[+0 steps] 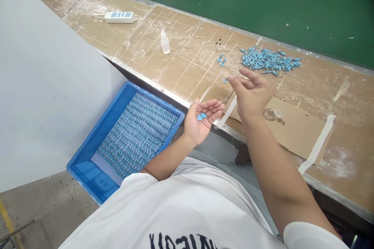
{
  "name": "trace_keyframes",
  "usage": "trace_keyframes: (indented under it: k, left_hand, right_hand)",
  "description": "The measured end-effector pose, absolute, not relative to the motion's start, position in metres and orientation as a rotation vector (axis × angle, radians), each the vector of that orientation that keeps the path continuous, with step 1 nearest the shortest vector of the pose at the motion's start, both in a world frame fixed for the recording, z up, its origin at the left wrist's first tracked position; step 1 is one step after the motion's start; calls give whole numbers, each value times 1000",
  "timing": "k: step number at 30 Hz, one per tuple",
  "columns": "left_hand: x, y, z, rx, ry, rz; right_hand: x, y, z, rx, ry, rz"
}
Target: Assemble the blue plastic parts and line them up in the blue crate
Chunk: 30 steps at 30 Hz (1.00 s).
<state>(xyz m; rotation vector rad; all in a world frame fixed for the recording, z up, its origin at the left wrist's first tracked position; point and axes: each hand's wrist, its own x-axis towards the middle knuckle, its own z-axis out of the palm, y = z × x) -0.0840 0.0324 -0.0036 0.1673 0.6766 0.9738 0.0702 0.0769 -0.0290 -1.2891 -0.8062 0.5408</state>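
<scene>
My left hand (pixel 195 129) is palm up beside the table edge, fingers loosely spread and cupped. It carries two blue discs (pixel 201 116) lying flat on the palm. Up and to the right, above the table, my right hand (pixel 253 96) pinches a small blue part (pixel 224 80) at the thumb and fingertip; its exact shape is too small to make out. Behind that hand lies a heap of small blue parts (pixel 267 60) with metallic-looking ends. A few similar loose blue parts (pixel 222 62) sit left of the heap, near several tiny dark pieces (pixel 219 41).
Left of my body stands a blue plastic tray (pixel 87 173) with rows of small parts. On the cardboard-covered table (pixel 187 42) are a white dropper bottle (pixel 165 42), a power strip (pixel 120 17) and a clear roll of tape (pixel 269 114). A white panel (pixel 52 85) rises at left.
</scene>
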Motion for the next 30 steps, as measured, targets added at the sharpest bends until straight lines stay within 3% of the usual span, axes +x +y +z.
trace_keyframes:
  k: [6,12,21,25,30]
  left_hand:
    - [-96,46,-10,16,649,979]
    - [-99,49,-15,-11,639,980]
    - [-96,51,-10,-23,625,946]
    - [-93,52,-9,32,536,969]
    - [-78,47,-6,10,469,895]
  right_hand:
    - [109,147,-70,-1921,-1131,206]
    - [114,161,-81,-2049,-1244,127]
    - [113,157,-77,-1972,-1199,148]
    - [91,99,-44,-1671,-1284,5]
    - [69,13,-10,-1389,-1764,135]
